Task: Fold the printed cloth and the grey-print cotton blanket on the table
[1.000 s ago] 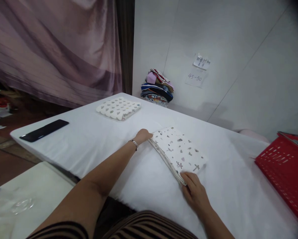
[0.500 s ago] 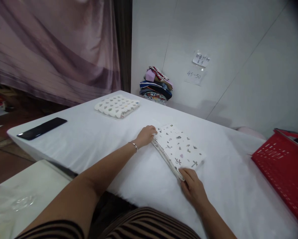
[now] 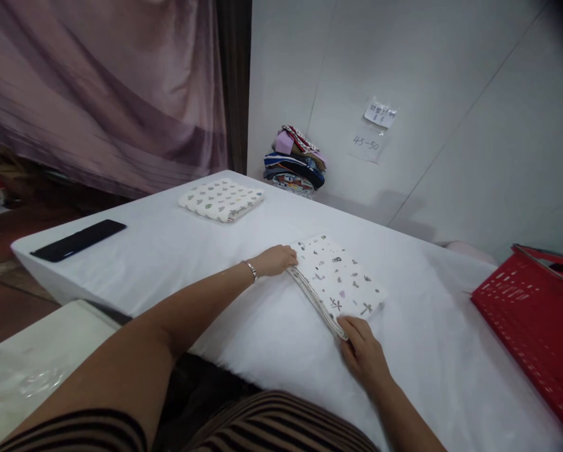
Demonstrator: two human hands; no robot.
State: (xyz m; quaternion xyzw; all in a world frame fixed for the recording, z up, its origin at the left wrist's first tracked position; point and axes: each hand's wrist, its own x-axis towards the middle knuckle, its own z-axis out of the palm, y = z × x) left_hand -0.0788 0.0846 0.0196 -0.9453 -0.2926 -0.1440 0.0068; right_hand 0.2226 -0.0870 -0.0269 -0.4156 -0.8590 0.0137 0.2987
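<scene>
In the head view, a folded cloth [image 3: 334, 274] is laid flat on the table [image 3: 243, 320], between near and far edges. Its left corner is gripped by the left hand [image 3: 277, 259], with fingers bunched closed and the thumb hidden. The corner closest to the table's near edge is pinched by the right hand [image 3: 364, 353], fingers on top. The layered edge is spanned between both grips; the remaining fabric is spread beyond the fingertips, towards the far edge.
</scene>
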